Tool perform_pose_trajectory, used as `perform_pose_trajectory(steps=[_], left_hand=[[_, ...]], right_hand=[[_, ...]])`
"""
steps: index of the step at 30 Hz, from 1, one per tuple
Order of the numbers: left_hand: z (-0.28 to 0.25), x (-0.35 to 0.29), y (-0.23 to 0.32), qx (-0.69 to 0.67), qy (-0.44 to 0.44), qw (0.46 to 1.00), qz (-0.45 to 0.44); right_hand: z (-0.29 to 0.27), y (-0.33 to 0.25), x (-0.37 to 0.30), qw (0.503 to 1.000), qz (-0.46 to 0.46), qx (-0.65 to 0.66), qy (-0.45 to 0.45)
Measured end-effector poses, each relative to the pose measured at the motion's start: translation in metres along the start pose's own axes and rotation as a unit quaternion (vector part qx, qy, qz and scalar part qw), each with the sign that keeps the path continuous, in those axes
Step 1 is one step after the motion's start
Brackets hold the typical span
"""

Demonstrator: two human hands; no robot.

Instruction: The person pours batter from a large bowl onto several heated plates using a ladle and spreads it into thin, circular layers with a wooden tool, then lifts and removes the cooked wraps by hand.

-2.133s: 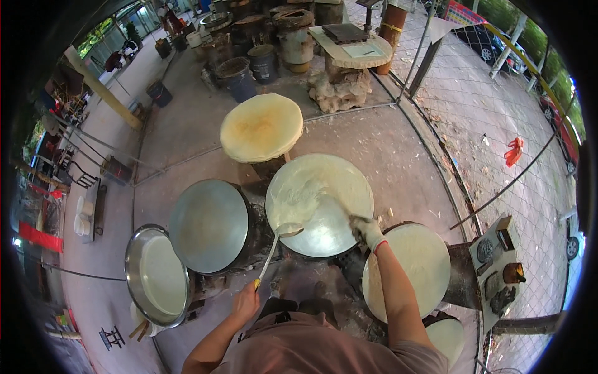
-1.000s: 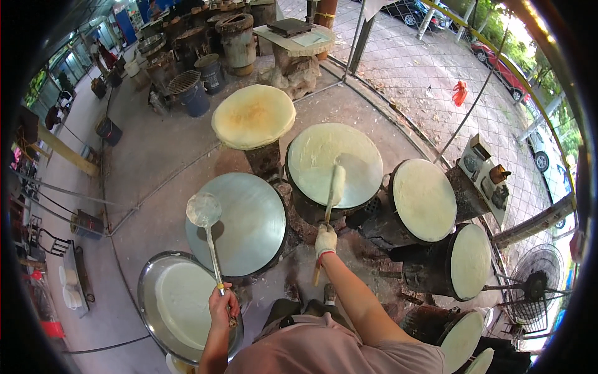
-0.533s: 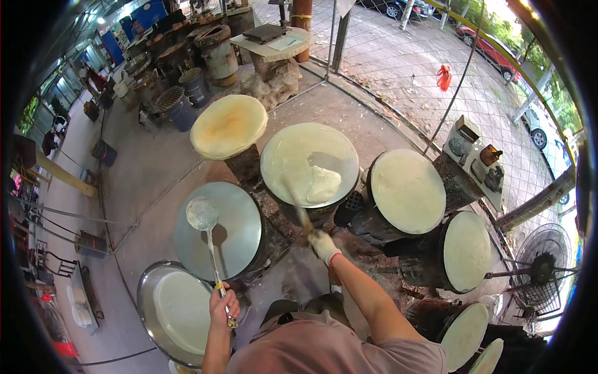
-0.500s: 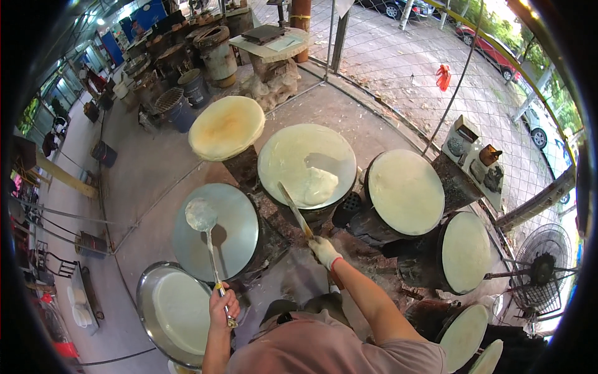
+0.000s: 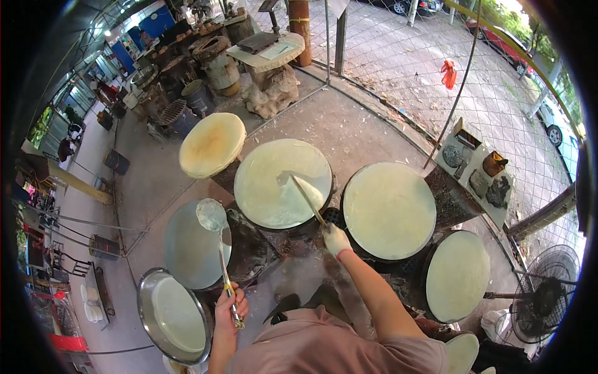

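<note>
My left hand (image 5: 231, 305) is wrapped round the handle of a ladle (image 5: 211, 214), whose batter-coated bowl hangs over the bare grey round griddle (image 5: 187, 258) at left. My right hand (image 5: 337, 240), in a white glove with a red band at the wrist, grips a long flat spreader (image 5: 308, 201). Its far end rests in pale batter (image 5: 268, 181) on the middle griddle. A thicker wet patch of batter lies along the blade there, and a greyish thinner area shows at the griddle's right side.
A metal basin (image 5: 146, 311) of batter stands at lower left. Batter-covered griddles (image 5: 389, 209) curve round my right side, one more (image 5: 458, 274) nearer me. A stack of browned flat rounds (image 5: 213, 144) sits beyond the bare griddle. A fan (image 5: 548, 293) and wire fence border the right.
The spreader has swept rightward across the middle griddle, and the batter mound there has thinned and shifted. The ladle stays raised in my left hand. My whole view has turned slightly.
</note>
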State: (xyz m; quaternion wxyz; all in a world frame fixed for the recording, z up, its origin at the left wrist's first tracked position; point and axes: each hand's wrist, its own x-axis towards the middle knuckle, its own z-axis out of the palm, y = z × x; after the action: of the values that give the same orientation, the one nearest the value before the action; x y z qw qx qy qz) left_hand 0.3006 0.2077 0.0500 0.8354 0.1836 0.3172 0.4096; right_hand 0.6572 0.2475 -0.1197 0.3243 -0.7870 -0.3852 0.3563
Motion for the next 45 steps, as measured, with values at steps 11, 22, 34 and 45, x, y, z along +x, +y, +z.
perform_pose_trajectory(steps=[11, 22, 34, 45], left_hand=[[0.003, 0.02, 0.002, 0.044, 0.033, 0.998, -0.014], [-0.049, 0.029, 0.035, 0.039, -0.003, 0.997, -0.074], [-0.054, 0.062, 0.033, 0.008, -0.022, 0.989, -0.143], [-0.032, 0.078, -0.01, -0.024, 0.011, 0.985, -0.169]], right_hand=[[-0.001, 0.03, -0.017, 1.0, -0.005, -0.012, -0.019], [0.043, -0.016, 0.049, 0.987, -0.024, 0.156, 0.021], [0.042, -0.026, 0.041, 0.954, 0.045, 0.236, 0.178], [0.021, -0.001, 0.111, 0.97, 0.03, 0.207, 0.123]])
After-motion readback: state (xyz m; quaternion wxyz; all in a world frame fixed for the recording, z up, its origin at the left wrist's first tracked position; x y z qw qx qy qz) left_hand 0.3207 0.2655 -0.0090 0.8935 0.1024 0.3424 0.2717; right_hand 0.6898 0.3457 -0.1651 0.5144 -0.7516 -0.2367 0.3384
